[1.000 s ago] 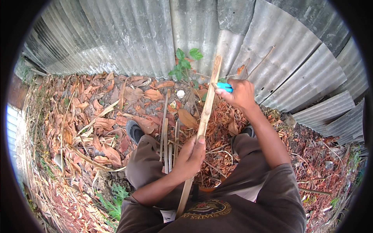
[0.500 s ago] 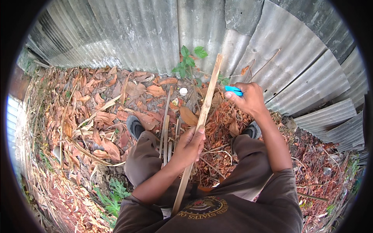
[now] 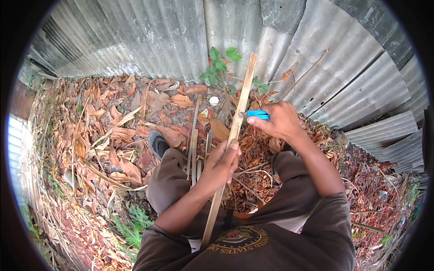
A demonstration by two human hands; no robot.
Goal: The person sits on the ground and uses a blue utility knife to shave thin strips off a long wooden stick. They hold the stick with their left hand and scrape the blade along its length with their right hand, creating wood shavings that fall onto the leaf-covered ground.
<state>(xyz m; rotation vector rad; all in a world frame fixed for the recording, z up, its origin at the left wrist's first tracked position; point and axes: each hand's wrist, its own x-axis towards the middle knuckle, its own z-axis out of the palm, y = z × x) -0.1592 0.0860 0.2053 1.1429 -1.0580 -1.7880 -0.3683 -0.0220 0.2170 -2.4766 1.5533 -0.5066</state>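
A long, narrow wooden strip point(image 3: 244, 92) slants from my lap up toward the metal fence. My left hand point(image 3: 220, 166) is wrapped around it near its middle. In my right hand point(image 3: 281, 120) is a utility knife point(image 3: 257, 114) with a bright blue handle, gripped with the thumb along it. Its short blade meets the right edge of the strip, above my left hand. Several other wooden strips point(image 3: 194, 151) lie on the ground between my feet, partly hidden by my left hand and leg.
Corrugated metal sheets point(image 3: 149, 40) form a fence ahead and to the right. Dry leaves point(image 3: 129, 169) cover the ground. A small green plant point(image 3: 216, 67) grows at the fence, near a round white object point(image 3: 214, 100). My left shoe point(image 3: 158, 143) stands among the leaves.
My right hand has moved down and left, bringing the knife's blade to the strip. The strip has shifted slightly up and left in view, still in my left hand.
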